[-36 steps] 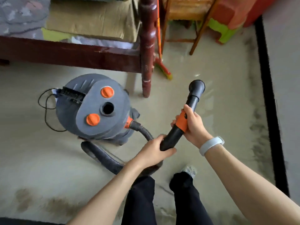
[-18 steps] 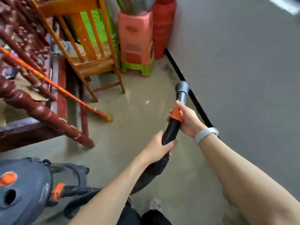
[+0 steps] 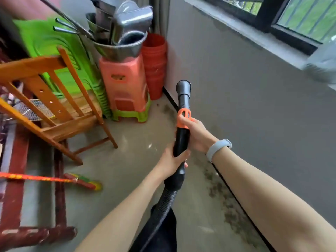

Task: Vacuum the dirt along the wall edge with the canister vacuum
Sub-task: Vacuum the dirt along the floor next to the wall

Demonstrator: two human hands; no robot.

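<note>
Both hands, left hand (image 3: 171, 160) and right hand (image 3: 197, 135), grip one vacuum wand (image 3: 182, 132) beside one wall (image 3: 245, 99).

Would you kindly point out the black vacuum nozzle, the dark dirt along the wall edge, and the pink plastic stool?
Black vacuum nozzle (image 3: 183, 86): head view, on its flared mouth.
Dark dirt along the wall edge (image 3: 217, 186): head view, mid-patch beside the baseboard.
Pink plastic stool (image 3: 125, 84): head view, on its front face.
</note>
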